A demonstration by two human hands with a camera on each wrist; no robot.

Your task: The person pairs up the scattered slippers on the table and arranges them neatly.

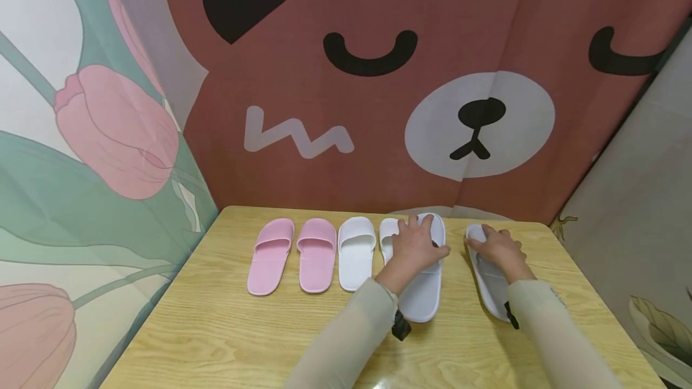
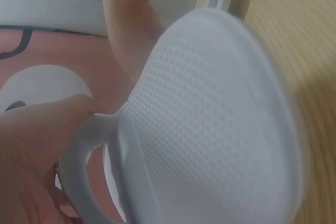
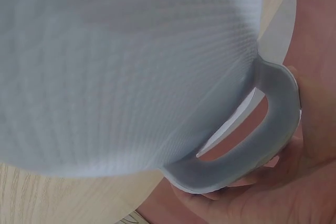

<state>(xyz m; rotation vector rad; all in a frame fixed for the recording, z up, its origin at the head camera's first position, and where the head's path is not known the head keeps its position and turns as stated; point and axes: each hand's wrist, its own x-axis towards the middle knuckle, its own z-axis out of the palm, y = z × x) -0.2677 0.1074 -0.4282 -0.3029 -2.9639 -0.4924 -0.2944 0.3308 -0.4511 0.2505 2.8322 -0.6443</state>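
My left hand (image 1: 413, 252) grips a pale grey slipper (image 1: 424, 296) across its strap, with the thumb along the right edge. In the left wrist view this slipper's textured footbed (image 2: 210, 114) is tilted above the wood. Farther right, my right hand (image 1: 500, 252) holds a matching grey slipper (image 1: 488, 284) by its strap, its toe away from me. The right wrist view shows the strap (image 3: 283, 93) against the fingers, under a dimpled sole bed. Partly hidden behind my left hand is a white slipper (image 1: 387, 233).
Left of my hands another white slipper (image 1: 355, 263) and two pink slippers, one beside it (image 1: 317, 263) and one at the row's left end (image 1: 268, 266), lie toes toward the back. The wooden table (image 1: 216, 329) meets a bear-print backdrop (image 1: 303, 185) behind.
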